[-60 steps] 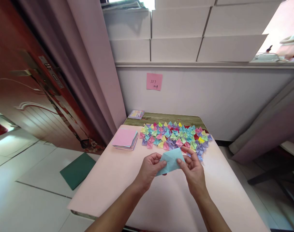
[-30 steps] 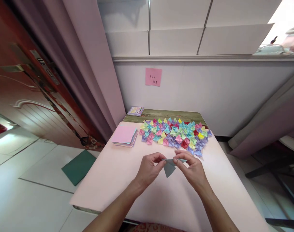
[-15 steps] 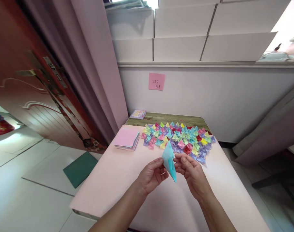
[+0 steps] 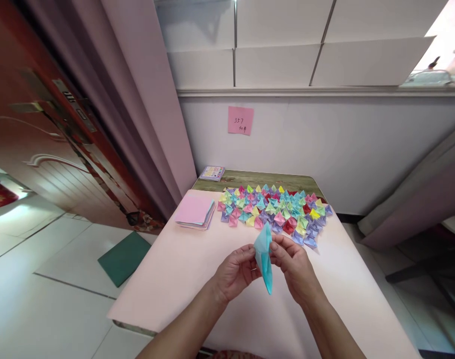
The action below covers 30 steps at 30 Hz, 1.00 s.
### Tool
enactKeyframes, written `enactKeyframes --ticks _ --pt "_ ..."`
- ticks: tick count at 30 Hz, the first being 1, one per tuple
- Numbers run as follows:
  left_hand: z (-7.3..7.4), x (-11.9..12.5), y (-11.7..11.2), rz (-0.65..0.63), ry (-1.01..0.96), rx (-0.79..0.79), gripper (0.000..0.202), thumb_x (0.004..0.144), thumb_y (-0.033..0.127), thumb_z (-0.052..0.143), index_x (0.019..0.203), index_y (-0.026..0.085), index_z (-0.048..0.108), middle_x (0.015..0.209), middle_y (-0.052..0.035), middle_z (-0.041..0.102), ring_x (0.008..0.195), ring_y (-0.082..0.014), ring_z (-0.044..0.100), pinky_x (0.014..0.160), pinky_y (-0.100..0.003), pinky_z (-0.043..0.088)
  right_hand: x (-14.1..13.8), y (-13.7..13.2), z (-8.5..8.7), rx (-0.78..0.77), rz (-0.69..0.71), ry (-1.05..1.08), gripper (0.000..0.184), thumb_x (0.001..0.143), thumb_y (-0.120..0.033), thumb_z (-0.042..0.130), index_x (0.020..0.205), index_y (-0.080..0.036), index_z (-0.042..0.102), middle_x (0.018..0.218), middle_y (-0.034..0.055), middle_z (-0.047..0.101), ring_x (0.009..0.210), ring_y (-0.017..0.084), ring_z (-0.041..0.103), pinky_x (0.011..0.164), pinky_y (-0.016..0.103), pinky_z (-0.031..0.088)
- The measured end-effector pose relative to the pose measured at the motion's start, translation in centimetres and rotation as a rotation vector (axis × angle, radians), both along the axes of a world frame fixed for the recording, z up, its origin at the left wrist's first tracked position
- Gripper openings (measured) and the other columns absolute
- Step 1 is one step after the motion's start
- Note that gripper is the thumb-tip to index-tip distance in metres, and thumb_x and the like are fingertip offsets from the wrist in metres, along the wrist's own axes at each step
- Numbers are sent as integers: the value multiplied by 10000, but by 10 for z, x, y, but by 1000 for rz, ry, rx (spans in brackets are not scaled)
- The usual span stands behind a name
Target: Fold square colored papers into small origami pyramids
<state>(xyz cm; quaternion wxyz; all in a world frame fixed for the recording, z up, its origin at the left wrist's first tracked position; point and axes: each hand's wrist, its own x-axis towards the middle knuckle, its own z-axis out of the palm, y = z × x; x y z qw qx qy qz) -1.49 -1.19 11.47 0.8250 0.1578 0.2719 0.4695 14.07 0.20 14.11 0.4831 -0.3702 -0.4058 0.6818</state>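
A folded piece of turquoise origami paper [image 4: 264, 254] is held upright over the table, its pointed ends up and down. My left hand [image 4: 238, 273] pinches its left side between thumb and fingers. On the opposite edge, my right hand [image 4: 292, 265] grips it with the thumb on the near face; some fingertips are hidden behind the paper. Beyond the hands lie many small folded paper pieces [image 4: 280, 218] in pink, yellow, green, blue, purple and red, packed close together. To the left sits a stack of square paper sheets [image 4: 194, 209], pink on top.
A pale pink cloth [image 4: 167, 279] covers most of the table. Small printed packs [image 4: 212, 173] lie at its far left corner. A pink note [image 4: 240, 120] is stuck to the wall. Left are a green square [image 4: 124, 258] on the floor and a red-brown door [image 4: 36, 139].
My right hand has closed onto the turquoise paper's right edge, where its fingers were looser before. The paper has turned slightly more upright and sits a little lower in view.
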Motion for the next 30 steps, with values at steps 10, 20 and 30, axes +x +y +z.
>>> enactKeyframes --ticks 10,20,30 --pt "-1 -2 -1 21 126 60 163 765 256 728 853 131 671 771 -39 660 701 -131 603 702 -271 471 7 -5 3 21 -50 -137 346 728 -421 748 960 -180 658 846 56 713 746 197 665 692 317 542" --pt "14 -6 -2 78 568 243 297 720 392 746 755 134 604 679 -21 620 631 -145 590 691 -332 520 11 5 -11 55 18 -302 316 689 -360 722 929 -177 628 747 22 675 703 193 641 659 309 527" --pt "1 10 3 200 419 48 358 698 463 734 773 151 576 685 -22 626 612 -148 597 618 -303 510 -3 -3 -19 576 -241 -829 82 802 -231 561 798 -225 644 772 4 651 691 162 593 644 259 454"
